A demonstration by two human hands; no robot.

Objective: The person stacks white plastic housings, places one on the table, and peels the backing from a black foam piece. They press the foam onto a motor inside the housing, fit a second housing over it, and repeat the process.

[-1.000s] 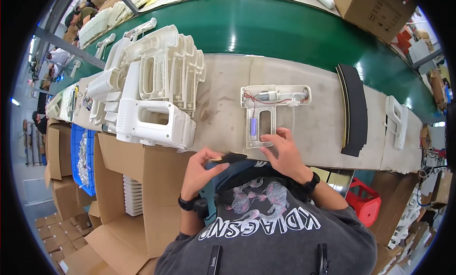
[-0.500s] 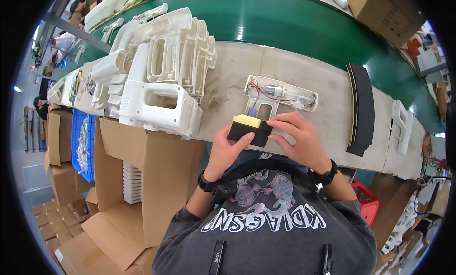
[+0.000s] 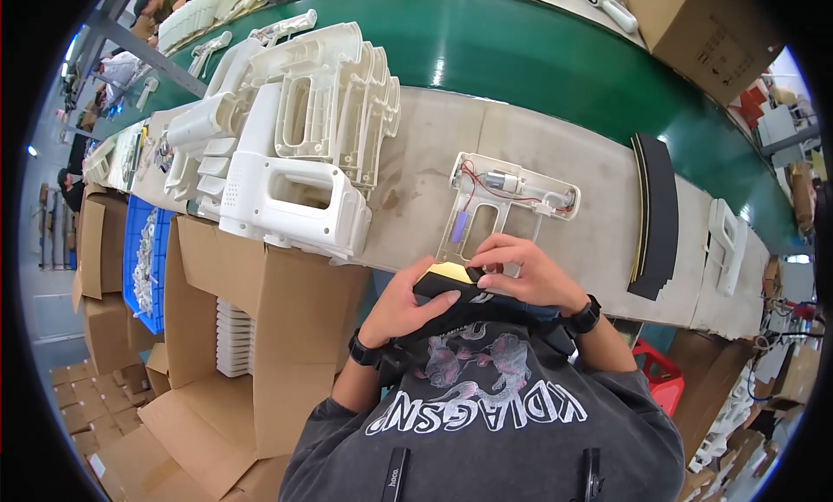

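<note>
My left hand (image 3: pixel 401 309) grips a black foam strip or stack (image 3: pixel 434 287) with a yellow backing, held low in front of my shirt at the bench's near edge. Its thumb presses along the black face. At the right end of the foam, my right hand (image 3: pixel 531 278) pinches a small black piece (image 3: pixel 474 275) between thumb and fingers; whether that piece is separate from the rest I cannot tell. Just beyond my hands lies an open white half-housing (image 3: pixel 453 229) with a handle loop, a silver motor (image 3: pixel 500 182), red wires and a purple part (image 3: pixel 460 226).
Black foam strips with yellow backing (image 3: pixel 657 216) lie to the right, beside a white handled housing (image 3: pixel 727 242). Several white shells (image 3: pixel 295 198) are piled at left. Below them stand an open carton (image 3: pixel 217 268) and a blue bin (image 3: pixel 159 276). A green belt (image 3: pixel 486 55) runs behind.
Both hands have come closer to my body with the foam, tilting it, so more of the half-housing's handle and purple part shows. The right fingers have closed in on the small black piece.
</note>
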